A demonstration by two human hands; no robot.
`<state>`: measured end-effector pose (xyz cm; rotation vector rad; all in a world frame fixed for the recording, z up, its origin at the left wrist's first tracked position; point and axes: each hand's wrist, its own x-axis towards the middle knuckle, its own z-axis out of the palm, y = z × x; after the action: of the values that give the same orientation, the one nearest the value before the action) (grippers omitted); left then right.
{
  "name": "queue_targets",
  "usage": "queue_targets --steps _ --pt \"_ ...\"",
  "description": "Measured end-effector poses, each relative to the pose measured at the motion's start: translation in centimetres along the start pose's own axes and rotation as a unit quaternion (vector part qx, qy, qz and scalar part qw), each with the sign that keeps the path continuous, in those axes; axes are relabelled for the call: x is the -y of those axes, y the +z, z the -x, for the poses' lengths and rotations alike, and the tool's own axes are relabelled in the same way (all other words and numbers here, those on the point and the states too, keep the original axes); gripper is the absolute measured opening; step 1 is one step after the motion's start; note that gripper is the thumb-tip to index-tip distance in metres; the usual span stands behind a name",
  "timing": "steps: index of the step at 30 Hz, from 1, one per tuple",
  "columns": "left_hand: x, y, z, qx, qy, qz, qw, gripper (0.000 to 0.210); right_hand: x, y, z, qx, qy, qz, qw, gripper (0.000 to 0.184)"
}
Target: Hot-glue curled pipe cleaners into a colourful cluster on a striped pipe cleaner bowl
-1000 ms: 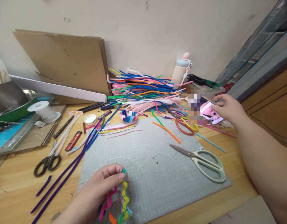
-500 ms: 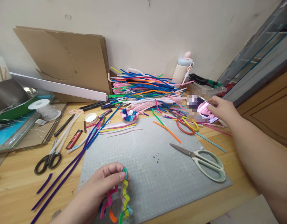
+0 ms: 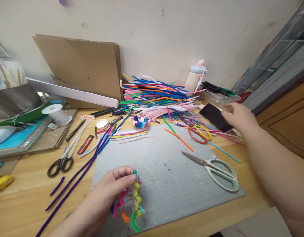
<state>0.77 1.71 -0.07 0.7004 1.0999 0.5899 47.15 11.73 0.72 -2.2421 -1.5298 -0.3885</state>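
Observation:
My left hand (image 3: 121, 181) is closed in a pinch on the top of a bunch of curled pipe cleaners (image 3: 137, 197) above the grey cutting mat (image 3: 164, 184). Wavy yellow, pink, green and orange strands dangle below the fingers. At the right, my right hand (image 3: 237, 115) grips the near right edge of a smartphone (image 3: 213, 116), which lies on the table with a dark screen; some fingertips are hidden. Green-handled scissors (image 3: 219, 171) lie on the mat between the hands. A woven striped ring of pipe cleaners (image 3: 140, 122) sits at the mat's far edge.
A big pile of pipe cleaners (image 3: 156, 95) lies against the wall beside cardboard sheets (image 3: 80, 69) and a bottle (image 3: 195, 77). Red-and-yellow-handled scissors (image 3: 198, 135) are near the phone. Black scissors (image 3: 59, 166), purple pipe cleaners (image 3: 77, 177) and a spool (image 3: 55, 113) lie left.
The phone's screen has gone from a lit picture to dark, with my right hand still at its edge. The view has shifted slightly left; my left hand keeps its pinch.

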Motion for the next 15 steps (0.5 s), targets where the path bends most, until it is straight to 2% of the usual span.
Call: queue_targets --steps 2,4,5,7,8,9,10,11,15 --pt "-0.2 -0.1 0.2 -0.001 0.023 -0.007 1.0 0.027 3.6 -1.9 1.6 -0.027 -0.017 -0.056 0.998 0.042" --pt "-0.4 -0.3 0.4 0.001 0.053 -0.022 0.998 0.027 8.2 -4.1 4.3 -0.014 -0.066 -0.127 0.99 0.035" --pt "-0.5 -0.4 0.5 0.002 0.068 -0.029 0.997 0.028 10.6 -5.2 6.1 0.013 -0.109 -0.178 0.978 0.029" --pt "-0.7 -0.5 0.6 0.003 0.101 -0.045 0.994 0.029 15.2 -7.3 10.1 0.126 -0.245 -0.369 0.888 0.014" --pt "-0.7 -0.5 0.6 0.006 0.117 -0.056 0.992 0.03 17.2 -8.0 12.0 0.162 -0.302 -0.421 0.84 0.009" --pt "-0.8 -0.6 0.6 0.01 0.133 -0.068 0.989 0.029 19.0 -8.5 13.7 0.197 -0.335 -0.447 0.805 0.009" --pt "-0.9 -0.6 0.7 0.015 0.151 -0.081 0.985 0.029 20.5 -8.8 15.2 0.22 -0.345 -0.469 0.783 0.011" --pt "-0.9 -0.7 0.6 0.019 0.168 -0.095 0.981 0.027 21.6 -8.7 16.3 0.225 -0.339 -0.489 0.772 0.012" --pt "-1.1 -0.9 0.6 0.013 0.22 -0.149 0.964 0.022 23.8 -6.8 18.4 0.293 -0.257 -0.524 0.758 0.008"
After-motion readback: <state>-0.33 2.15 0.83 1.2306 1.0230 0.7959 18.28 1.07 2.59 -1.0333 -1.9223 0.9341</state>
